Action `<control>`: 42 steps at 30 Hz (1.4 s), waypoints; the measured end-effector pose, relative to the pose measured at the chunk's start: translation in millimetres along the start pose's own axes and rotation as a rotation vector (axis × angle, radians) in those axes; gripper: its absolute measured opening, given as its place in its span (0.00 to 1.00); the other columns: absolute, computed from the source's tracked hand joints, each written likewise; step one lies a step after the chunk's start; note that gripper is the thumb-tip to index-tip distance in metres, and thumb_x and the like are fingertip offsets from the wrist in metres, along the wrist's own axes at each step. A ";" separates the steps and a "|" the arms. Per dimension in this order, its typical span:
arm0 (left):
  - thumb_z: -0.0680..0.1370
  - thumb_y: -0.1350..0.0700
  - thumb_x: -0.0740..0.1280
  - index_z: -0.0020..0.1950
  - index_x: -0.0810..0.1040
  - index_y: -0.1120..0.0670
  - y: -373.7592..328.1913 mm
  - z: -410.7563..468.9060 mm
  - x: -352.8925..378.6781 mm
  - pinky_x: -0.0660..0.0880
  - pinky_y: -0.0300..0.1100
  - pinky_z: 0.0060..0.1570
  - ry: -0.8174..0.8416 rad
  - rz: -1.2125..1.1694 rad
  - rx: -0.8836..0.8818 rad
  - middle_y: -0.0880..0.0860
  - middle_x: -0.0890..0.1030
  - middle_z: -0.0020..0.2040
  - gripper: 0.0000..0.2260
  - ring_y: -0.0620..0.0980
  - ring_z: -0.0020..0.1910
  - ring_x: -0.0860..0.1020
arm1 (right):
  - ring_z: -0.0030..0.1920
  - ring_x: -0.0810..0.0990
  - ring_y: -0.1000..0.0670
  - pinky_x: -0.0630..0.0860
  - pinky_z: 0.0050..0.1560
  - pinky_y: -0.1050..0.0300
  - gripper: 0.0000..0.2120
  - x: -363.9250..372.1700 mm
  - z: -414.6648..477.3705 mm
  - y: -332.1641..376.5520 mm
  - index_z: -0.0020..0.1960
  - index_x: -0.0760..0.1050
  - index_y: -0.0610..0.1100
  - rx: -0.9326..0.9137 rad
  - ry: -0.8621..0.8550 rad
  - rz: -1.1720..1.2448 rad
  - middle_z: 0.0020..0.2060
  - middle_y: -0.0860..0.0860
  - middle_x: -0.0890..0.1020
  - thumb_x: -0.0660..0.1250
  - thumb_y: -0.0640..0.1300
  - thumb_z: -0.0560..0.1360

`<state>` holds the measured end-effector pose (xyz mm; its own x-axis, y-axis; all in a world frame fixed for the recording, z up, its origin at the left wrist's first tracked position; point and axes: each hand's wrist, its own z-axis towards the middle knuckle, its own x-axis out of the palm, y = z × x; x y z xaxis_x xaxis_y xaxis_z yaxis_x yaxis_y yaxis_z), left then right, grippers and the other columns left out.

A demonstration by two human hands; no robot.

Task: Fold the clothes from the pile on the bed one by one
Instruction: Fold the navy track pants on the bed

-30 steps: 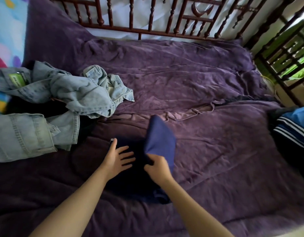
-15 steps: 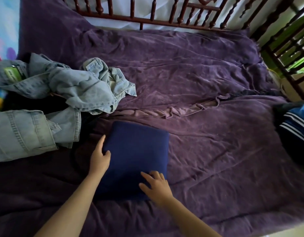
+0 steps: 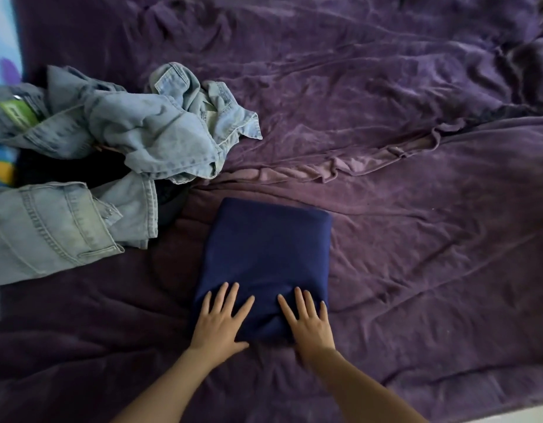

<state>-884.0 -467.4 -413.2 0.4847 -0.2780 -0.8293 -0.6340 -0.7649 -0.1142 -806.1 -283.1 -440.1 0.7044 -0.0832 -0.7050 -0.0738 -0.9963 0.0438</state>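
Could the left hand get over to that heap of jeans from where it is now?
Probably yes. The left hand lies flat on the folded navy garment, holding nothing, and the denim pile sits off to its left with only purple blanket between.

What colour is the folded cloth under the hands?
Dark navy blue, plain; the folded cloth shows in the head view.

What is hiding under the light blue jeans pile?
Dark cloth peeks out beneath the pale denim clothes. Most of it is covered, so what garment it is cannot be told.
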 end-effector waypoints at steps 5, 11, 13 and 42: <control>0.50 0.45 0.83 0.67 0.74 0.47 1.8 14.7 -2.8 0.72 0.63 0.55 0.055 0.025 -0.043 0.63 0.73 0.67 0.46 0.65 0.65 0.72 | 0.50 0.83 0.47 0.80 0.42 0.56 0.44 -24.9 5.5 -11.9 0.62 0.76 0.59 -0.081 -0.202 -0.072 0.54 0.43 0.82 0.82 0.55 0.46; 0.76 0.42 0.64 0.77 0.42 0.45 2.7 27.1 24.4 0.48 0.60 0.71 0.051 0.029 -0.085 0.58 0.43 0.77 0.39 0.60 0.76 0.42 | 0.64 0.71 0.47 0.73 0.56 0.54 0.36 -31.0 6.1 -22.4 0.74 0.58 0.60 -0.109 -0.186 -0.021 0.67 0.44 0.70 0.69 0.49 0.70; 0.76 0.40 0.63 0.77 0.42 0.45 3.1 29.1 23.7 0.49 0.60 0.71 0.046 0.026 -0.087 0.57 0.44 0.78 0.39 0.59 0.76 0.44 | 0.68 0.64 0.45 0.67 0.62 0.49 0.34 -27.7 4.4 -28.0 0.76 0.46 0.57 -0.100 -0.077 0.022 0.70 0.44 0.62 0.58 0.42 0.77; 0.39 0.61 0.83 0.41 0.84 0.59 -238.2 67.7 -121.5 0.75 0.45 0.25 -0.677 0.023 0.170 0.54 0.80 0.29 0.31 0.56 0.26 0.78 | 0.63 0.68 0.43 0.72 0.50 0.50 0.29 -75.1 -162.8 -268.2 0.74 0.58 0.52 0.018 -0.444 0.086 0.62 0.46 0.72 0.62 0.46 0.75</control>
<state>-832.7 -212.1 -322.3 0.0226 0.1731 -0.9847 -0.7520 -0.6461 -0.1308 -724.2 -13.1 -283.7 0.3240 -0.1441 -0.9350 -0.1337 -0.9854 0.1055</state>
